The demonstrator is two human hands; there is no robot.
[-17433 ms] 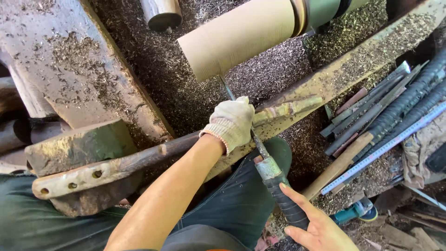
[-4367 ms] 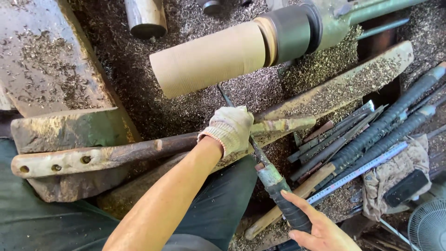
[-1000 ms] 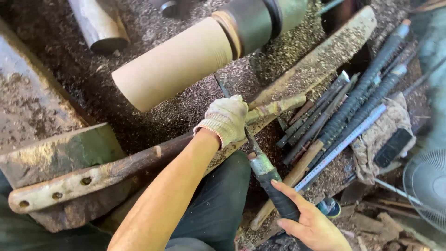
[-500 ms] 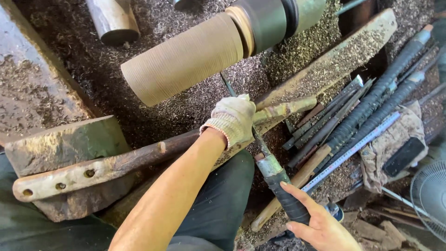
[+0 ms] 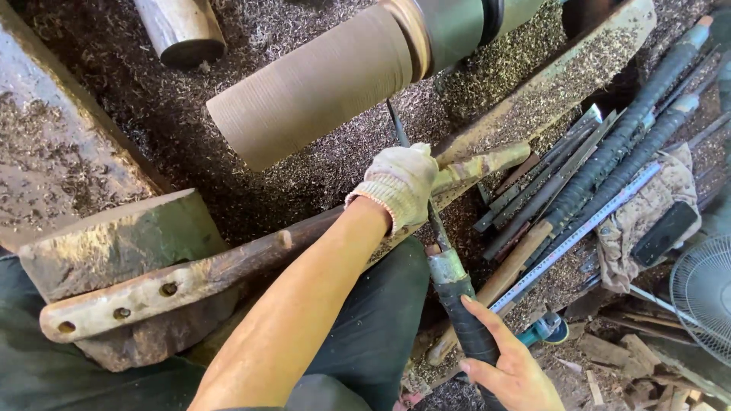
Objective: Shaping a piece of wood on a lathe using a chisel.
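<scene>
A pale wooden cylinder [image 5: 320,84] is mounted on a lathe, held at its right end by a grey-green chuck [image 5: 457,27]. My left hand [image 5: 400,183], in a white knit glove, presses a long turning chisel [image 5: 438,236] down onto a worn wooden tool rest [image 5: 228,266]. The blade tip reaches under the cylinder. My bare right hand [image 5: 506,365] grips the chisel's black wrapped handle low at the bottom of the view.
Wood shavings cover the lathe bed. Several long chisels and metal rods [image 5: 601,167] lie at the right with a steel ruler [image 5: 579,236], a rag [image 5: 647,213] and a fan [image 5: 704,297]. A heavy block [image 5: 114,243] sits at the left, a log end [image 5: 179,30] at the top.
The view has shifted slightly; both hands keep the same hold on the chisel against the cylinder.
</scene>
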